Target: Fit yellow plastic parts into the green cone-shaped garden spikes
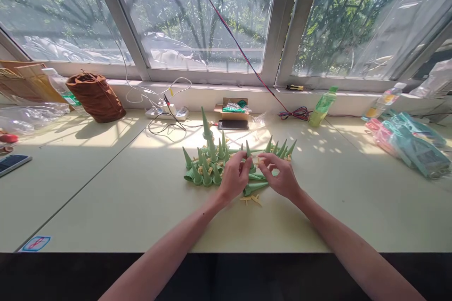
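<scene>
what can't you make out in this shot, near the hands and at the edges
1. Head view: whatever the left hand and right hand pinch between them, covered by their own fingers.
2. Head view: the yellow bits by the green cones, too small to tell their shape.
3. Head view: the dark flat thing at the left, cut off by the edge.
4. Head view: what lies in the cardboard box, blurred and far.

A pale, sunlit tabletop (141,207) below a window carries a cluster of green cones (208,169), most upright, a few on their sides, with small yellow pieces (251,199) scattered among them. Behind the cluster lie a power strip (165,112), a cardboard box (234,109) and a black phone (232,124). A brown bag (96,96) sits far left, a green bottle (322,106) and teal and pink packs (409,143) right.
</scene>
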`<state>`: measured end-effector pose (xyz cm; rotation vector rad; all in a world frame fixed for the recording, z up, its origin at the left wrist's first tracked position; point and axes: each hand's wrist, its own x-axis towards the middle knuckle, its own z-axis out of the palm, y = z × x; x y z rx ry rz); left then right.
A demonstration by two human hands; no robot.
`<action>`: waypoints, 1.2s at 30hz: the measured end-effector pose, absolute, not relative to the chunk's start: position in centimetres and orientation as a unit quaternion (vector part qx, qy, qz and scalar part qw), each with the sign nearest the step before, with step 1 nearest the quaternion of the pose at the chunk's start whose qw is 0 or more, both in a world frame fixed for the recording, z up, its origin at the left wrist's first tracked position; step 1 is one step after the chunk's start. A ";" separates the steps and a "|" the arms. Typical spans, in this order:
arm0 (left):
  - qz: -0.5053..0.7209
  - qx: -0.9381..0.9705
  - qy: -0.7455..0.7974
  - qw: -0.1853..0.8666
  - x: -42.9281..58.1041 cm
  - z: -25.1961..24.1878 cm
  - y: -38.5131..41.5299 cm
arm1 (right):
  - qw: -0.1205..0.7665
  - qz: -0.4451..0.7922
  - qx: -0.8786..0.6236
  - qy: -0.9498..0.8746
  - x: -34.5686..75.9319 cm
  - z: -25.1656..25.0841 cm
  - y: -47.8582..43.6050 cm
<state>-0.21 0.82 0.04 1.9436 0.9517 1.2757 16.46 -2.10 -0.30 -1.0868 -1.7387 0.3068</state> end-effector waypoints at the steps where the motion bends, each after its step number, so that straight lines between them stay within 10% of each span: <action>1: 0.484 0.735 0.360 0.310 -0.2 0.1 0.8 | 0.506 0.124 -0.451 -0.725 16.5 -0.3 -2.1; 36: 0.479 0.753 0.345 0.291 -0.5 -0.1 0.9 | 0.443 0.110 -0.460 -0.761 16.6 -0.3 -1.7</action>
